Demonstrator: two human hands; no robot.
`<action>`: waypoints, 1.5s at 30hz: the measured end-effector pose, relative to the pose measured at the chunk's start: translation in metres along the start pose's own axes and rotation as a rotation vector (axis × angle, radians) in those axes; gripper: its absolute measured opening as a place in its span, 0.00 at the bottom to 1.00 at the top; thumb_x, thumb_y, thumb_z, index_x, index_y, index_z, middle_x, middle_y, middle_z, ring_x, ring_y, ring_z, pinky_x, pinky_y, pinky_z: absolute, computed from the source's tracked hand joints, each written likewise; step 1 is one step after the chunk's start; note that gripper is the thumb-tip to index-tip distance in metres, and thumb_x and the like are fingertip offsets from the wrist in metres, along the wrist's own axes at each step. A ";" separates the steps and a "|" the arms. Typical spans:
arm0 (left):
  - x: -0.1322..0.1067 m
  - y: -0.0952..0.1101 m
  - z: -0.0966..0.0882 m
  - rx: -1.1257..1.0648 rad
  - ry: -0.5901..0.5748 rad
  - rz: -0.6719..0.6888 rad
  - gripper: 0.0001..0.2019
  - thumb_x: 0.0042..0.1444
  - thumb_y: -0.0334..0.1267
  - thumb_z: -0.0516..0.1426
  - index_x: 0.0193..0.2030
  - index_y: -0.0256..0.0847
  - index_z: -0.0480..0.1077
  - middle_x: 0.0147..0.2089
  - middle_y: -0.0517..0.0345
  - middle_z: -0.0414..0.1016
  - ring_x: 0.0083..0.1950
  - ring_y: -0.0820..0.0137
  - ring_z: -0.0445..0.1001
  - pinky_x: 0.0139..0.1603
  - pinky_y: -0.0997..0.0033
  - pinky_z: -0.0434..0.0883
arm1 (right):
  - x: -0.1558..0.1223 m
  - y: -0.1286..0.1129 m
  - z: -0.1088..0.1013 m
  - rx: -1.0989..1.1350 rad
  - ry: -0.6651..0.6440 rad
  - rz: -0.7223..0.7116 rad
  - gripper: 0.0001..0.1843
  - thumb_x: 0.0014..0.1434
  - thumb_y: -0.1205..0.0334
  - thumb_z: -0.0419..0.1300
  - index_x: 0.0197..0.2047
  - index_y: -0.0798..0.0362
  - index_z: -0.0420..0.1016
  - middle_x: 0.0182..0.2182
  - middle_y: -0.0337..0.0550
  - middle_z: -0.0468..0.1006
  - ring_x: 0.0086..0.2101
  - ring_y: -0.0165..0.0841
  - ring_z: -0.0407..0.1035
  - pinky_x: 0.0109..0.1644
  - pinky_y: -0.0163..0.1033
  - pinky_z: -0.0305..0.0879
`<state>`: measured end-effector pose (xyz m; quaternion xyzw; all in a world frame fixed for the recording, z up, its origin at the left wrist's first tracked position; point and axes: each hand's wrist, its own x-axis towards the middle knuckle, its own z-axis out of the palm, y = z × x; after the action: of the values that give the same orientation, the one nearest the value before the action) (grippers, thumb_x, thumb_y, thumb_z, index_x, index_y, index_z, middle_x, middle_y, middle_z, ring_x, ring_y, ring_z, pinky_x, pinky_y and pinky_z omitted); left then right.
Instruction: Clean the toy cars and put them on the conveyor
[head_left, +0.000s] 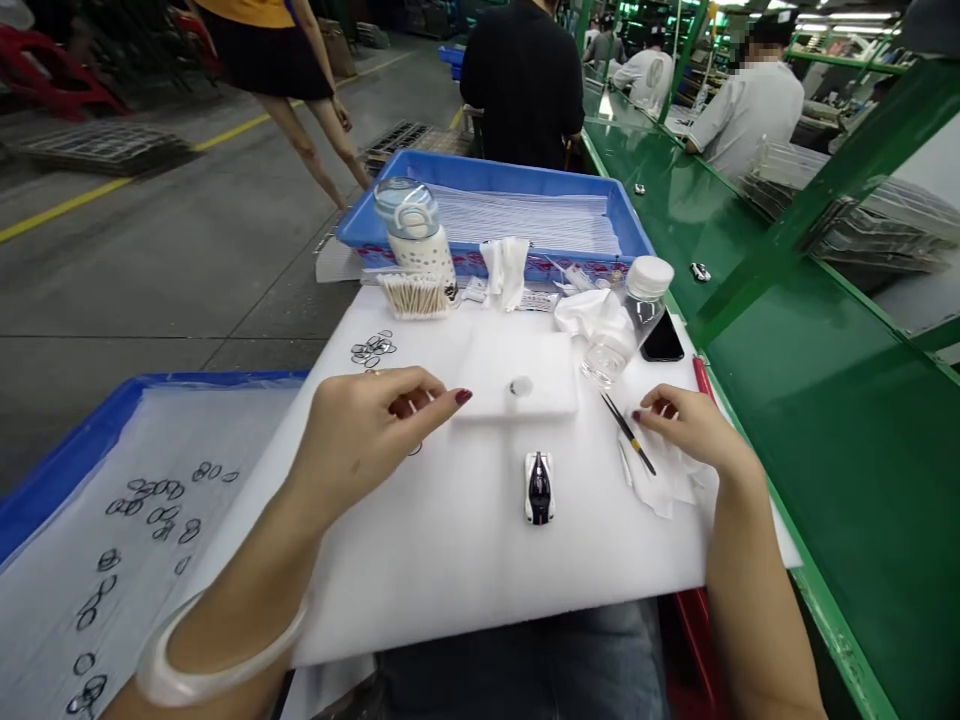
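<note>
My left hand (367, 425) hovers over the left part of the white foam board (450, 560). Its thumb is stretched out and its fingers are loosely curled, with nothing visible in them. My right hand (690, 428) is at the board's right side, above a crumpled tissue (667, 485). Its thumb and fingers are drawn together; what they hold, if anything, is hidden. Beside them lies a dark thin tool (628, 433) with a yellow band. A white and black toy car (538, 488) rests between my hands. Behind it, a small whitish cylinder (521, 386) sits on a foam block (551, 350).
Black rings (373, 348) lie at the board's left, more in a lined blue tray (161, 490). Cotton swabs (415, 297), a cup (416, 230), a clear bottle (626, 320) and a phone (663, 338) stand near a blue bin (510, 175). A green conveyor (810, 430) runs right; people are beyond.
</note>
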<state>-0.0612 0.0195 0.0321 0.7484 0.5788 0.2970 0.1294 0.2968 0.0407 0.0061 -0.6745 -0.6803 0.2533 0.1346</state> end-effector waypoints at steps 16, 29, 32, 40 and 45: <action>-0.029 0.035 0.048 0.072 -0.229 0.747 0.11 0.66 0.33 0.50 0.35 0.41 0.72 0.24 0.62 0.70 0.22 0.71 0.68 0.23 0.70 0.62 | -0.015 -0.036 0.017 -0.197 -0.065 -0.048 0.21 0.56 0.63 0.54 0.17 0.53 0.50 0.14 0.37 0.56 0.20 0.29 0.50 0.28 0.38 0.44; -0.028 0.038 0.051 0.049 -0.257 0.747 0.09 0.66 0.32 0.50 0.38 0.40 0.71 0.25 0.62 0.72 0.23 0.72 0.71 0.24 0.72 0.64 | -0.004 -0.019 0.016 -0.031 0.157 0.049 0.13 0.57 0.52 0.59 0.29 0.52 0.70 0.30 0.42 0.75 0.29 0.33 0.64 0.31 0.36 0.49; -0.027 0.038 0.051 0.054 -0.253 0.737 0.10 0.66 0.32 0.50 0.38 0.41 0.72 0.25 0.62 0.72 0.23 0.72 0.72 0.23 0.72 0.64 | -0.005 -0.014 0.011 -0.047 0.031 0.005 0.10 0.55 0.61 0.59 0.24 0.53 0.64 0.26 0.41 0.72 0.27 0.31 0.61 0.30 0.36 0.48; -0.027 0.035 0.050 0.064 -0.250 0.727 0.09 0.67 0.33 0.50 0.41 0.41 0.71 0.27 0.62 0.74 0.25 0.71 0.73 0.25 0.71 0.66 | -0.009 -0.029 0.016 0.151 -0.087 -0.220 0.09 0.56 0.66 0.52 0.24 0.52 0.58 0.24 0.35 0.66 0.27 0.28 0.58 0.31 0.34 0.51; -0.027 0.036 0.052 0.066 -0.267 0.726 0.10 0.67 0.33 0.49 0.41 0.40 0.71 0.28 0.61 0.75 0.26 0.71 0.74 0.25 0.71 0.66 | -0.004 -0.040 0.036 0.039 -0.037 -0.136 0.07 0.55 0.65 0.55 0.26 0.52 0.60 0.24 0.37 0.67 0.26 0.29 0.56 0.30 0.35 0.46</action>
<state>-0.0066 -0.0090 0.0023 0.9405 0.2633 0.2046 0.0658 0.2444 0.0328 -0.0024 -0.6193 -0.7218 0.2691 0.1519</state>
